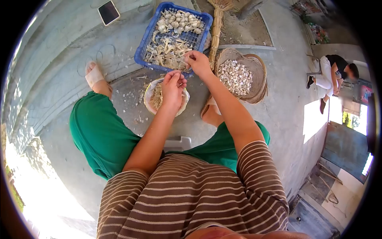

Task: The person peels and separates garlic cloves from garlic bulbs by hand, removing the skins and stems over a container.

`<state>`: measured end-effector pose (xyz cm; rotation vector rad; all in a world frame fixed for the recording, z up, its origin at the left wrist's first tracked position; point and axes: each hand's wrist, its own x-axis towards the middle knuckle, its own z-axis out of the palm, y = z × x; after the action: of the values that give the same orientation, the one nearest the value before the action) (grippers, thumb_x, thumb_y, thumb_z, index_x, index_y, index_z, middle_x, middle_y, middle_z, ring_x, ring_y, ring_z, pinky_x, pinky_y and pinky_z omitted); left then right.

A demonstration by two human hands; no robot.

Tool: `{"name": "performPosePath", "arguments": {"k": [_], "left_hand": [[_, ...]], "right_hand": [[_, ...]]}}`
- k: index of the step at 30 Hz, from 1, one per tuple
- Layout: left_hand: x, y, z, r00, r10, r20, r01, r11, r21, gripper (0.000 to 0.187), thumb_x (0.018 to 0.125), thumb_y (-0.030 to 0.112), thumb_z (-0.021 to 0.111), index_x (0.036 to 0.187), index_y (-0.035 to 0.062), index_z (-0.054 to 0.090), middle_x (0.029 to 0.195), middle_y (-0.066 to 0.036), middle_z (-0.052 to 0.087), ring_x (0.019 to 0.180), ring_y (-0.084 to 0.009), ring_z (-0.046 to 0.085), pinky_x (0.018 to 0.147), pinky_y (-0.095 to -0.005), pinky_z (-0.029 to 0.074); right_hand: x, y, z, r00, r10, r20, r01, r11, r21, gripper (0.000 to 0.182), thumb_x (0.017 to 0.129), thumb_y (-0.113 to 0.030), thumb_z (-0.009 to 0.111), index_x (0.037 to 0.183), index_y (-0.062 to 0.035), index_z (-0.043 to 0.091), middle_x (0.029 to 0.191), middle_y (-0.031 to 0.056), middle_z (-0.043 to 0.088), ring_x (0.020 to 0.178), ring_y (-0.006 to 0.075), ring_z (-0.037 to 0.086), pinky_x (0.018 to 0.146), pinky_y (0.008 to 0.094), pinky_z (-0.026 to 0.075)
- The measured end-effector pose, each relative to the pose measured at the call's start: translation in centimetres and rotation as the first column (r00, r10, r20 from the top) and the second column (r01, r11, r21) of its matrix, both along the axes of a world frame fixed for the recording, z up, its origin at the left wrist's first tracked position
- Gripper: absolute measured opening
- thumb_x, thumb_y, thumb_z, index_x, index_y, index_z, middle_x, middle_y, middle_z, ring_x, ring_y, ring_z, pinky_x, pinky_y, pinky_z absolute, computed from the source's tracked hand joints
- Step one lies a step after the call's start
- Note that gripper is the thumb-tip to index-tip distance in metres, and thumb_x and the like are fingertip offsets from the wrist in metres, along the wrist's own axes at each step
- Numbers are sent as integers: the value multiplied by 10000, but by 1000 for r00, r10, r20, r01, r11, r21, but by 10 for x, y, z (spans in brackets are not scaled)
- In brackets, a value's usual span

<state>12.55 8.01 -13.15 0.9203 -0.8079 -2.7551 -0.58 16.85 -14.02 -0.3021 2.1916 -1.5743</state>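
Note:
My left hand (173, 85) hovers over a small round bowl (150, 104) of garlic peels on the ground, fingers pinched together on a small piece of garlic. My right hand (197, 62) reaches forward to the near edge of a blue plastic crate (145, 44) that holds garlic bulbs at the far end and dry skins and stalks nearer me; its fingers are closed on a garlic piece. A woven basket (259, 67) filled with separated garlic cloves sits just right of my right hand.
I sit low on a concrete floor, knees in green trousers spread apart, feet in sandals. A straw broom (216, 28) lies between crate and basket. A phone (108, 12) lies at the far left. Another person (333, 75) sits at the right by a doorway.

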Motion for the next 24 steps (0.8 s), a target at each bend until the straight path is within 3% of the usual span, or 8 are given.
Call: {"name": "performPosePath", "arguments": {"k": [5,7,12,15,18,20,21,24], "left_hand": [[12,-15,6,999,-15,-36,18,998,61,86,911,124,527,986,82,539,829,-22,579,748,-139,555,684,-296,460],[29,-18,5,1000,-28,4,28,994,105,82,916,122,513,985,85,536,829,-17,570,735,-132,543,672,-292,456],[52,-6,-1,992,-97,87,79,980,183,70,922,121,496,952,86,549,793,-4,578,701,-106,550,638,-253,448],[40,-20,-6,991,-83,104,61,978,201,73,927,121,489,948,87,550,811,-7,585,711,-101,549,644,-248,446],[26,-39,-15,997,-13,73,2,989,149,73,931,123,488,952,89,548,838,-11,592,725,-102,551,660,-249,445],[21,-50,-20,999,26,40,-30,995,100,73,933,125,488,956,90,547,853,-13,593,732,-103,553,669,-250,445],[21,-53,-20,999,21,48,-27,993,116,76,934,127,489,964,89,548,866,-13,592,739,-104,554,675,-251,445],[19,-57,-26,999,17,44,-23,991,131,84,936,135,495,980,92,551,894,-13,591,756,-105,554,684,-257,447]], "right_hand": [[-11,-1,-36,986,-71,-149,80,995,55,170,785,-56,626,948,-8,631,804,79,647,661,141,632,620,287,527],[-17,-3,-46,909,273,-314,-203,950,237,229,788,-110,622,1005,-38,635,889,113,650,785,195,647,735,325,521],[-69,-33,-42,895,352,-273,-205,869,450,300,796,-123,610,1089,-65,619,1010,153,623,914,281,622,804,357,501],[-108,-62,-53,886,331,-326,-112,834,541,294,810,-59,559,1099,-73,614,1102,164,588,979,316,594,825,378,496],[-142,-90,-75,813,287,-507,29,849,528,393,812,-19,510,1197,-91,545,1225,150,528,977,321,589,842,394,484],[-160,-107,-91,673,367,-642,78,828,555,462,810,19,480,1248,-127,485,1291,143,463,1003,346,563,859,423,474],[-164,-115,-94,670,370,-644,74,829,554,462,810,19,480,1248,-127,485,1291,143,463,1003,346,563,859,423,474],[-158,-126,-93,853,432,-293,-45,619,784,488,813,64,485,1255,-140,452,1233,201,402,984,378,577,819,432,516]]}}
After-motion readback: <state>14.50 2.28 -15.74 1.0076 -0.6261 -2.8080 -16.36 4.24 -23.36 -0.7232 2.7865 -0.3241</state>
